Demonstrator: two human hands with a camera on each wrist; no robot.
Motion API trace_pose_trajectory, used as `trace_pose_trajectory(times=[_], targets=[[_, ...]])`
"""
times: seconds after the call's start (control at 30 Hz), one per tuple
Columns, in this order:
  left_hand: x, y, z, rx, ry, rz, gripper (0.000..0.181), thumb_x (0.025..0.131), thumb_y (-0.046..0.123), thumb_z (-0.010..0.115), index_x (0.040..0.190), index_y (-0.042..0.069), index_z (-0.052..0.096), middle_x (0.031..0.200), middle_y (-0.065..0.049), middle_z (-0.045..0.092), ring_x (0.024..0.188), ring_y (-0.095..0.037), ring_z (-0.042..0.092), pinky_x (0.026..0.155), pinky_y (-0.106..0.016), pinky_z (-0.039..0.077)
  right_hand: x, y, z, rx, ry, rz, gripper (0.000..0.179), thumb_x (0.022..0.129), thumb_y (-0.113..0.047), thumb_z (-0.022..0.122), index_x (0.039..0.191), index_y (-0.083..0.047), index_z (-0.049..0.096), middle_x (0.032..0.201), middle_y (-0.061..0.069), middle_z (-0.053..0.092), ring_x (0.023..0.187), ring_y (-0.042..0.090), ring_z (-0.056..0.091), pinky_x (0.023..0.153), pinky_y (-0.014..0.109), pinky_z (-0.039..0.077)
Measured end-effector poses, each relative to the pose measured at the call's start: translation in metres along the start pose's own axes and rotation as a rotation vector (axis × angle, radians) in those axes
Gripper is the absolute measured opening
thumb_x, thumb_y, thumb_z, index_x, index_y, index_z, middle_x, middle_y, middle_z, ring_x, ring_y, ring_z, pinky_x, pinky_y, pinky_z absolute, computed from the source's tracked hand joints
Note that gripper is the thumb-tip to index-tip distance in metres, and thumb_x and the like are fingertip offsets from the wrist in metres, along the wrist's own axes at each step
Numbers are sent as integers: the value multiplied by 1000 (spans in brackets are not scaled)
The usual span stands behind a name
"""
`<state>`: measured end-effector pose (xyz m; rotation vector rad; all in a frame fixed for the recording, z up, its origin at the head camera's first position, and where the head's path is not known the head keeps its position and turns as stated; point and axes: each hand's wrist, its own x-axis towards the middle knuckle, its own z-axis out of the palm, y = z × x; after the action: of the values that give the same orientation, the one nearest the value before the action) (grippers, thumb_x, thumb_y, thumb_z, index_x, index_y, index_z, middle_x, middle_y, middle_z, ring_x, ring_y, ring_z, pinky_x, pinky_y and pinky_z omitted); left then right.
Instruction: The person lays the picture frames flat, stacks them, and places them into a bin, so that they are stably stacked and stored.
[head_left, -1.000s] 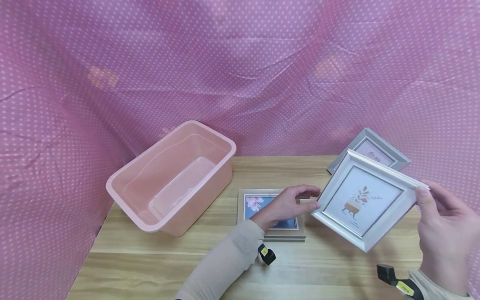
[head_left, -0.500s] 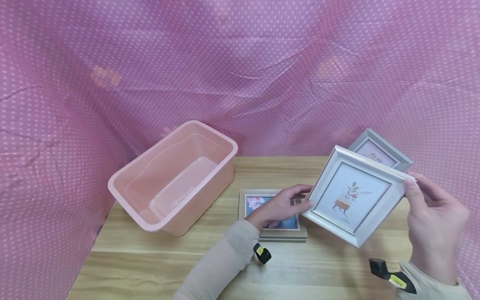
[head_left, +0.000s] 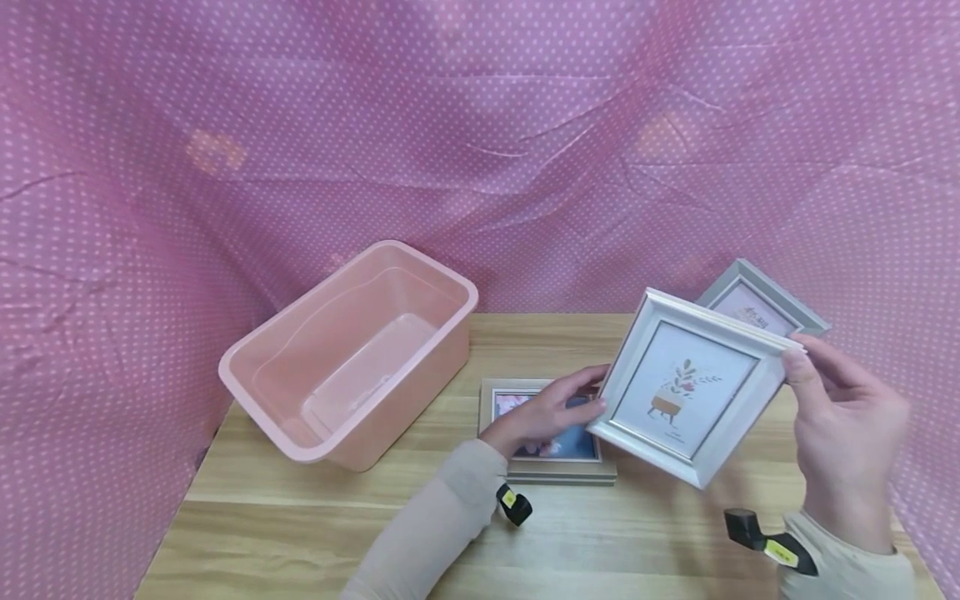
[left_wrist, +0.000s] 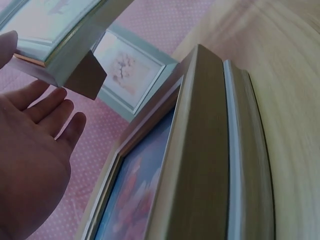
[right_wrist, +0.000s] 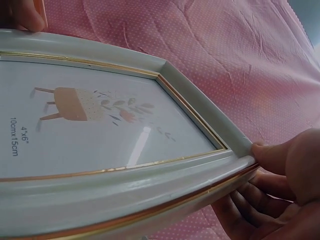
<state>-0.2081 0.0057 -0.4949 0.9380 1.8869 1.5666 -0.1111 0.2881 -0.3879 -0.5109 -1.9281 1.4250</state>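
Observation:
A white picture frame [head_left: 675, 396] with a potted-plant print is held up tilted above the table. My right hand [head_left: 847, 425] grips its right corner, thumb on the front and fingers behind, as the right wrist view shows. At the frame's lower left edge is my left hand [head_left: 547, 412], its thumb on the front and its other fingers extended behind. A brown stand flap [left_wrist: 87, 77] juts from the frame's back in the left wrist view. Under my left hand lies a stack of beige picture frames [head_left: 566, 472], the top one bearing a blossom picture, partly covered by the hand.
A pink plastic bin [head_left: 442, 367], with nothing inside, stands on the left of the wooden table [head_left: 247, 533]. Behind the white frame, a grey picture frame [head_left: 787, 297] leans at the back right, partly hidden. Pink dotted cloth [head_left: 480, 150] surrounds the table.
Both hands have moved left with the white picture frame, which now overlaps less of the grey frame and comes closer to the stack. The bin and the stack have stayed put.

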Motion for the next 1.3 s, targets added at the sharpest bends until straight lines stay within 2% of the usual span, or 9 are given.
trace_pose_trajectory(times=[0.13, 0.3, 0.33, 0.57, 0.7, 0.8, 0.93, 1.1, 1.3], targets=[[-3, -6, -5, -50, -40, 25, 67, 111, 33, 50, 171, 13, 28, 173, -14, 41, 157, -26, 44, 131, -37, 36, -1, -2, 3, -33, -19, -5, 28, 101, -13, 76, 127, -5, 78, 118, -11, 81, 109, -3, 74, 98, 11, 57], [-7, -11, -9, -82, -64, 21, 74, 110, 43, 50, 172, 13, 26, 176, -14, 35, 161, -27, 37, 134, -41, 31, -1, -1, 7, 101, -37, 20, 28, 96, -7, 81, 124, 0, 79, 104, -15, 83, 101, -2, 76, 90, 7, 58], [-8, -11, -10, -82, -64, 19, 74, 109, 44, 51, 172, 13, 25, 176, -14, 35, 162, -27, 37, 134, -41, 30, -1, -1, 7, 139, -39, 29, 29, 95, -6, 81, 123, 1, 79, 102, -16, 83, 99, -1, 77, 89, 6, 57], [-13, -14, -13, -61, -49, 21, 77, 108, 49, 51, 172, 12, 27, 176, -15, 34, 164, -28, 33, 136, -43, 27, -2, 0, 13, 232, -52, -15, 26, 94, 2, 80, 120, 7, 78, 98, -14, 84, 99, 1, 78, 88, 7, 59], [-16, -16, -14, -68, -45, 17, 77, 108, 49, 51, 172, 13, 26, 177, -13, 34, 163, -28, 34, 135, -43, 29, -3, 0, 15, 261, -54, 22, 28, 93, 1, 82, 120, 5, 79, 96, -14, 84, 97, 0, 78, 86, 6, 58], [-17, -17, -15, -78, -44, 50, 77, 109, 47, 53, 173, 14, 24, 178, -12, 32, 162, -29, 35, 135, -44, 29, -4, 0, 18, 295, -60, 20, 26, 92, 2, 82, 118, 5, 80, 96, -12, 84, 97, 1, 78, 87, 7, 59], [-20, -17, -19, -80, -37, 93, 82, 108, 49, 55, 173, 12, 21, 179, -14, 28, 162, -32, 35, 136, -47, 25, -6, -1, 24, 401, -81, -27, 21, 91, 8, 80, 112, 7, 81, 99, -5, 85, 100, 6, 80, 90, 11, 61], [-24, -16, -23, -73, -27, 100, 89, 106, 54, 56, 173, 8, 19, 178, -18, 27, 163, -35, 33, 137, -49, 22, -8, -4, 30, 506, -144, -47, 24, 92, 10, 77, 116, 16, 75, 107, 5, 85, 110, 13, 79, 93, 16, 62], [-29, -18, -28, -79, -4, 84, 87, 106, 49, 57, 173, 9, 19, 178, -18, 28, 163, -35, 32, 138, -53, 17, -8, -5, 37, 517, -180, -57, 25, 92, 11, 76, 117, 17, 74, 108, 5, 85, 111, 13, 78, 90, 16, 63]])
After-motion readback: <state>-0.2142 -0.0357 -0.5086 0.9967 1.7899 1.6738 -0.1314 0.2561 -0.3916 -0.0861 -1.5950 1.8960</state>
